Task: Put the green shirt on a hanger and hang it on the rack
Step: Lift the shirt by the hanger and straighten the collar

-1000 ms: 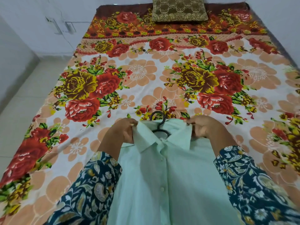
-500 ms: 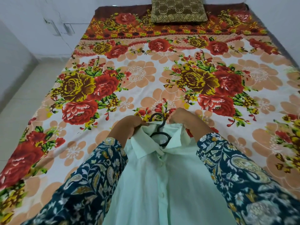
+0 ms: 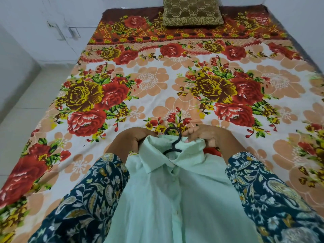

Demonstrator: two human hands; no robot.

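Observation:
A pale green shirt [image 3: 175, 199] lies buttoned, front up, on the near part of the bed. A black hanger [image 3: 173, 141] sits inside it, only its hook and neck showing above the collar. My left hand [image 3: 129, 141] grips the left side of the collar. My right hand [image 3: 208, 137] holds the right side of the collar, its fingers close beside the hook. The hanger's arms are hidden under the fabric. No rack is in view.
The bed [image 3: 157, 81] carries a floral sheet in red, yellow and peach. A brown and gold pillow [image 3: 191, 12] lies at its far end. Pale tiled floor [image 3: 21, 106] runs along the left, with white walls beyond and to the right.
Both hands have drawn inward along the collar toward the hanger hook, the right hand most, and the collar is bunched tighter around the hanger neck.

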